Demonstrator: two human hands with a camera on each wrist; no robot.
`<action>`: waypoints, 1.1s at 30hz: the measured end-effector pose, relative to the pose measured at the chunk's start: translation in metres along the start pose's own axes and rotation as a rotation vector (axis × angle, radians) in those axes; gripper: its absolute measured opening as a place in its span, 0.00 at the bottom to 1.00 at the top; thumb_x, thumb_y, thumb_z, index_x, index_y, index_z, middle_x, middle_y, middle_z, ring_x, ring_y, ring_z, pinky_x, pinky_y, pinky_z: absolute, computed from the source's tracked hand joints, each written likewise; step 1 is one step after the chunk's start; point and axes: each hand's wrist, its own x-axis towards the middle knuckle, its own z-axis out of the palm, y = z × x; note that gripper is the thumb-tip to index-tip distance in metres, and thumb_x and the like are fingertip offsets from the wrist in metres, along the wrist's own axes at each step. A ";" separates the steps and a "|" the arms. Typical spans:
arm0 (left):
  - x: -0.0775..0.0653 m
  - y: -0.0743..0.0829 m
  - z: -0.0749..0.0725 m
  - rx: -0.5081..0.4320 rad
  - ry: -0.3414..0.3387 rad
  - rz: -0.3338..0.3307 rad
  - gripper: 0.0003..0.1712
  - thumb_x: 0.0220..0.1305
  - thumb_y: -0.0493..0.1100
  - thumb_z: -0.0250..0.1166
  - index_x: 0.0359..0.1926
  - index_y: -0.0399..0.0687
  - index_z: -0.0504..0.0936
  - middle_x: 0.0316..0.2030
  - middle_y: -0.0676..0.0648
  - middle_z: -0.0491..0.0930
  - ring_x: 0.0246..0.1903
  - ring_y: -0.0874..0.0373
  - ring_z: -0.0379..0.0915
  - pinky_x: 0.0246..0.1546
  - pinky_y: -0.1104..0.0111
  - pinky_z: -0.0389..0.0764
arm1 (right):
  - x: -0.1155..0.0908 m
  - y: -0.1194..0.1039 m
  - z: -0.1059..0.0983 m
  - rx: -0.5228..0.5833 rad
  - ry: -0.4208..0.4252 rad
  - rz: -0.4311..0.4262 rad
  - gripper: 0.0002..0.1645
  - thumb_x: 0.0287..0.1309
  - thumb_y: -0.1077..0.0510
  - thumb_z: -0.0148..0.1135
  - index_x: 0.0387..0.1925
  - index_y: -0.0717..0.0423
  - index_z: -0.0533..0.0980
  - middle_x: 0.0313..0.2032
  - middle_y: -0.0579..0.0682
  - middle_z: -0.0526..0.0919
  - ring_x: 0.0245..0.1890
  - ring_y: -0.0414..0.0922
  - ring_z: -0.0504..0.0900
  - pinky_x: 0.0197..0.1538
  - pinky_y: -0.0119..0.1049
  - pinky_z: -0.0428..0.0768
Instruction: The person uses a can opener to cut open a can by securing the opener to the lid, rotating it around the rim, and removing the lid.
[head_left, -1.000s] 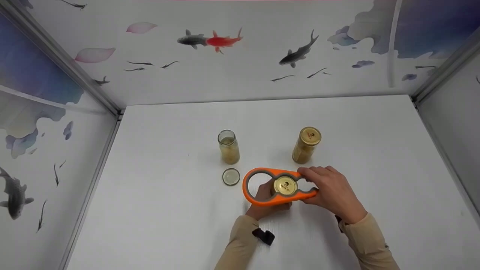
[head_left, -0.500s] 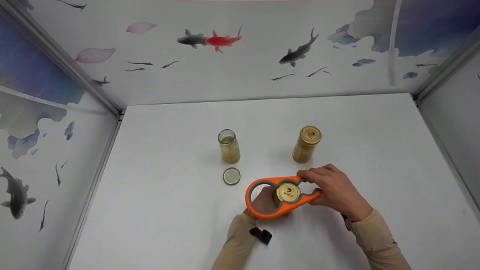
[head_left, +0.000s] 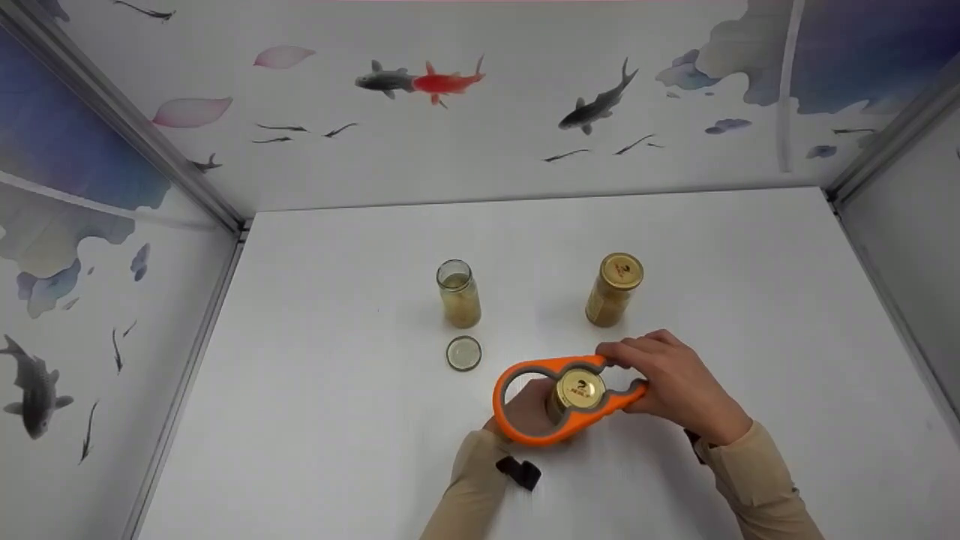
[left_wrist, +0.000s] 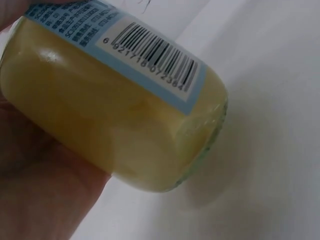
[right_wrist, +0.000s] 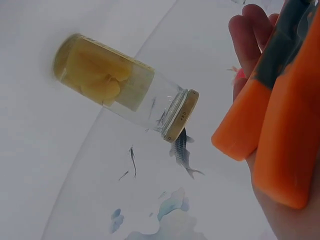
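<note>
My left hand [head_left: 529,409] grips a glass jar [left_wrist: 110,115] of yellowish contents, with a blue-edged barcode label, tilted in the left wrist view. Its gold lid [head_left: 580,389] sits in the smaller, grey-lined opening of an orange jar opener [head_left: 551,365]. The large ring of the opener overlaps the left hand in the head view. My right hand [head_left: 679,386] holds the two handle ends, fingers on the far one. Up close in the right wrist view, the orange handles [right_wrist: 285,145] lie against the palm. The lower jar is hidden from the head view.
An uncovered glass jar [head_left: 460,304] stands on the white table [head_left: 322,360] at back left, a loose lid [head_left: 463,353] lying in front of it. Another jar [head_left: 609,304] with a gold lid stands at back right. Printed walls [head_left: 480,150] enclose the back and sides.
The jar opener and held jar have moved toward me and slightly right. The opener's ring end has swung nearer to me while its handle end shifted little. The standing jars stay put.
</note>
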 end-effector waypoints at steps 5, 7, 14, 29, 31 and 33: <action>0.001 -0.004 -0.004 0.360 0.051 0.060 0.41 0.65 0.44 0.63 0.75 0.57 0.54 0.65 0.64 0.65 0.53 0.71 0.68 0.58 0.73 0.66 | -0.002 -0.001 -0.006 -0.005 0.033 0.035 0.36 0.29 0.63 0.81 0.48 0.50 0.78 0.36 0.42 0.84 0.34 0.40 0.78 0.43 0.43 0.74; 0.001 -0.005 -0.005 0.348 0.049 0.086 0.46 0.62 0.38 0.64 0.75 0.59 0.52 0.67 0.64 0.63 0.56 0.70 0.66 0.60 0.71 0.65 | -0.004 0.000 -0.007 -0.010 0.047 0.045 0.37 0.29 0.63 0.81 0.48 0.50 0.78 0.36 0.41 0.84 0.34 0.39 0.77 0.43 0.43 0.74; 0.000 -0.009 -0.007 0.185 0.097 0.129 0.51 0.48 0.29 0.65 0.73 0.59 0.60 0.65 0.61 0.66 0.61 0.63 0.65 0.62 0.66 0.64 | -0.010 0.004 -0.010 0.000 0.096 0.066 0.39 0.26 0.61 0.83 0.49 0.49 0.79 0.36 0.41 0.84 0.34 0.38 0.78 0.43 0.40 0.73; -0.010 0.011 -0.016 0.112 0.241 0.176 0.43 0.51 0.39 0.73 0.68 0.48 0.64 0.57 0.51 0.76 0.57 0.58 0.69 0.61 0.62 0.66 | -0.024 0.010 -0.011 -0.010 0.141 0.117 0.46 0.19 0.65 0.85 0.51 0.52 0.77 0.36 0.43 0.83 0.32 0.39 0.78 0.42 0.40 0.71; -0.007 0.004 -0.018 0.164 0.266 0.146 0.44 0.49 0.41 0.74 0.68 0.52 0.66 0.57 0.54 0.76 0.57 0.60 0.70 0.59 0.63 0.68 | -0.027 0.012 -0.010 -0.012 0.145 0.128 0.46 0.18 0.67 0.85 0.50 0.52 0.77 0.36 0.42 0.83 0.32 0.38 0.76 0.42 0.40 0.70; -0.005 -0.006 -0.020 0.210 0.286 0.112 0.44 0.47 0.41 0.75 0.67 0.52 0.69 0.56 0.55 0.77 0.55 0.61 0.71 0.58 0.64 0.69 | -0.030 0.014 -0.010 -0.018 0.150 0.142 0.47 0.18 0.67 0.85 0.51 0.51 0.77 0.36 0.42 0.83 0.32 0.39 0.75 0.42 0.40 0.69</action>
